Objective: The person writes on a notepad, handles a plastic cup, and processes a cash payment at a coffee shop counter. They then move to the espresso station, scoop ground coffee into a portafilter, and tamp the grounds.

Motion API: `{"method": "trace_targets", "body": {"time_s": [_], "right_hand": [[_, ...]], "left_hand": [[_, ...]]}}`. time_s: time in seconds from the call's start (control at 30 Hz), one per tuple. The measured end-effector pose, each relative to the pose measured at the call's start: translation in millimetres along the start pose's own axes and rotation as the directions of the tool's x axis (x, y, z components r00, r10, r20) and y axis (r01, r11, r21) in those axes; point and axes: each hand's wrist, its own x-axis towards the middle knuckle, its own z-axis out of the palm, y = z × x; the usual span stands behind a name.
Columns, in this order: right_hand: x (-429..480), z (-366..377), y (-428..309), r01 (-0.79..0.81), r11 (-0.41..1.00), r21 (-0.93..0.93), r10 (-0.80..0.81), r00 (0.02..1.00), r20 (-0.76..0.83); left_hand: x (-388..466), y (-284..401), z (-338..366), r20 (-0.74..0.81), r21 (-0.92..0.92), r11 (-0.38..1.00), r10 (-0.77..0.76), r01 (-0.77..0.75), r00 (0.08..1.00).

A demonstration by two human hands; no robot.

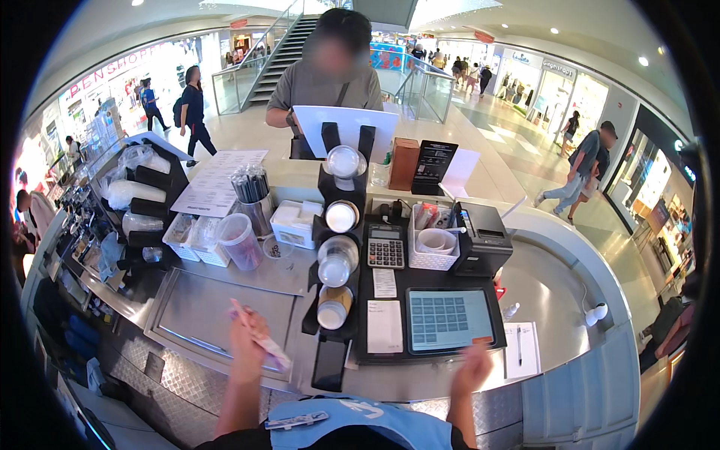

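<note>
My left hand [246, 339] is raised over the steel counter [225, 301], gripping what looks like a thin fold of purple-tinged banknotes [274, 352]. Just off the lower right corner of a touchscreen tablet [444, 319] is my right hand [474, 367], its fingers curled and blurred. Whether it holds something small cannot be told. The tablet shows a grid of buttons. To its left lies a white paper slip [385, 327], with a smaller slip [385, 283] above it. A dark smartphone [329, 363] lies between my hands at the counter's front.
A black cup rack [311, 270] holding stacked lids runs up the middle. Beyond it are a calculator [386, 246], a white basket [433, 259] and a receipt printer [484, 236]. A clipboard [522, 360] with a pen lies right. A person [332, 79] stands across the counter behind a white board [346, 126].
</note>
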Motion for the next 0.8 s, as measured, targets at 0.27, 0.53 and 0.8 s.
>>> {"method": "trace_targets", "body": {"time_s": [0.27,0.53,0.8], "right_hand": [[-50.9,138.3,-108.6,-0.15,0.976,0.158,-0.095,0.359,0.929],[-82.3,149.0,-111.4,-0.363,0.919,0.155,0.073,0.542,0.837],[-81.1,154.1,-103.7,0.002,0.998,-0.063,0.059,0.34,0.939]], "left_hand": [[-47.9,-40.2,52.2,0.168,0.286,0.957,0.008,-0.056,0.986],[-37.8,-16.6,34.3,0.32,0.146,0.927,-0.374,0.345,0.871],[-22.4,-13.3,34.8,0.271,0.235,0.891,-0.444,0.389,0.854]]}}
